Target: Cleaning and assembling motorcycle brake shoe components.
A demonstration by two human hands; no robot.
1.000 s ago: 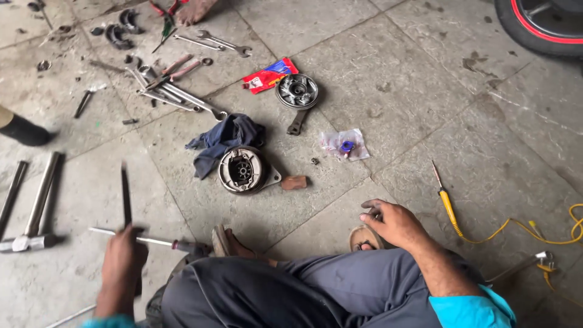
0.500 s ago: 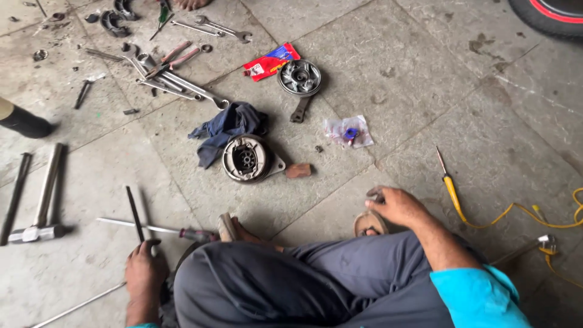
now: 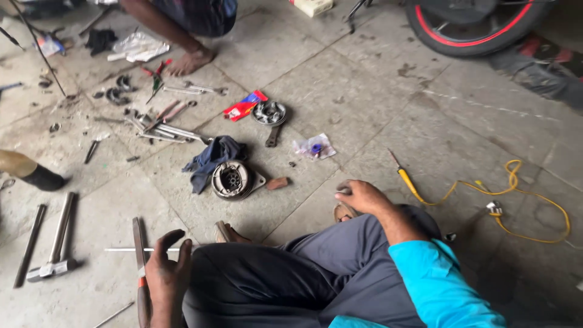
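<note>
My left hand (image 3: 167, 276) is low at the left beside my knee and holds a flat dark metal bar (image 3: 138, 240) with an orange patch; its fingers lie loosely along the bar. A thin pale rod (image 3: 121, 249) lies on the floor across the bar. My right hand (image 3: 363, 197) rests on my grey trouser leg next to my sandal (image 3: 341, 212), fingers curled, with nothing seen in it. Ahead of me on the concrete floor sits a round brake hub (image 3: 231, 180), half on a dark blue rag (image 3: 214, 157).
A small brown block (image 3: 278, 183), a plastic bag (image 3: 313, 147), a round part (image 3: 269, 113), a red packet (image 3: 242, 108) and several spanners (image 3: 161, 127) lie ahead. A hammer (image 3: 53, 243) is left, a yellow screwdriver (image 3: 408, 180) and cable (image 3: 516, 203) right. Another person's foot (image 3: 191, 61) and a wheel (image 3: 467, 27) are beyond.
My view has tilted up, showing the wheel and the other person. My left hand has brought the dark bar down from upright to lie along the floor. My right hand stays put.
</note>
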